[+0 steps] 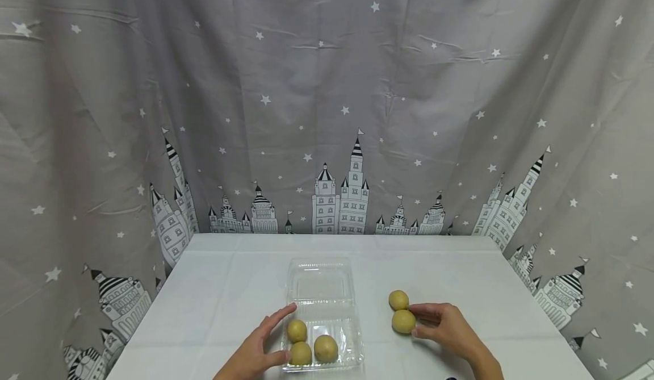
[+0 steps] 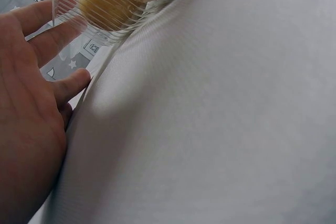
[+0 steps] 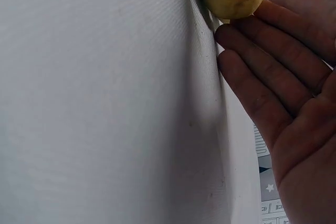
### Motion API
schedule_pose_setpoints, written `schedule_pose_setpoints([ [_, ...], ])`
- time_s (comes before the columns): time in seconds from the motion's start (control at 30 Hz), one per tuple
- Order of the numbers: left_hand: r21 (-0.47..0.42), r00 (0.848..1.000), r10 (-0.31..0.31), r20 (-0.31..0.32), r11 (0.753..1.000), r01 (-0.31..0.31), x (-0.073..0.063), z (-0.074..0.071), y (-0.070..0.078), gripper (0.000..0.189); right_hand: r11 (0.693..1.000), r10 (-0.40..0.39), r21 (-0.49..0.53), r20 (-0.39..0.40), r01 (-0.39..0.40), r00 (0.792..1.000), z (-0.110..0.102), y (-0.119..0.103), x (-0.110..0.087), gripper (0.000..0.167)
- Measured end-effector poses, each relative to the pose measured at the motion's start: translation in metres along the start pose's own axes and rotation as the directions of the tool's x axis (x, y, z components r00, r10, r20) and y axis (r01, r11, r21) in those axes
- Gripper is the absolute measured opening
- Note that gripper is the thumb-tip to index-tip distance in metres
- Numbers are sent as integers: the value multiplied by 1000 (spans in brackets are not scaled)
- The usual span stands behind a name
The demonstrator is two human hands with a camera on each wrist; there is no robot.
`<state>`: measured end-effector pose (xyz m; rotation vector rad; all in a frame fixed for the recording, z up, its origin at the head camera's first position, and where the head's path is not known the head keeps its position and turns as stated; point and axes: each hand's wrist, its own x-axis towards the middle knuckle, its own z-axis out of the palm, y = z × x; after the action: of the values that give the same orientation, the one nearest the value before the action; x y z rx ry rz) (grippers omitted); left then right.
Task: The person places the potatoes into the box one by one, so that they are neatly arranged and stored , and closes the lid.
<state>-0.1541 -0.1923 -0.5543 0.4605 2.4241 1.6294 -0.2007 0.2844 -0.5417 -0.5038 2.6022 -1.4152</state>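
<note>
Three round yellow potatoes (image 1: 326, 349) sit in the base of a clear plastic clamshell container (image 1: 355, 334), whose lid (image 1: 319, 283) lies folded back. My left hand (image 1: 258, 343) is at the container's left side, thumb and fingers spread along its edge; the left wrist view shows fingertips against the ridged wall. To the right, two potatoes lie on the white tablecloth, one behind the other. My right hand (image 1: 447, 330) is at the nearer potato (image 1: 403, 321), thumb and index finger at its right side, other fingers extended. The farther potato (image 1: 398, 300) lies just beyond the fingertips.
A white cloth covers the table (image 1: 230, 289). Behind it and along both sides hangs a grey curtain (image 1: 327, 84) printed with stars and castles. A small dark object (image 1: 451, 378) shows at the bottom edge, near my right wrist.
</note>
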Motion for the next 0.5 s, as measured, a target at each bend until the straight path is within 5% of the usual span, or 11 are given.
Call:
schedule_pose_setpoints([
  [0.5, -28, 1000, -27, 3, 999, 28, -1, 0, 4, 85, 1000, -15, 19, -17, 15, 1000, 5, 1, 0, 50],
])
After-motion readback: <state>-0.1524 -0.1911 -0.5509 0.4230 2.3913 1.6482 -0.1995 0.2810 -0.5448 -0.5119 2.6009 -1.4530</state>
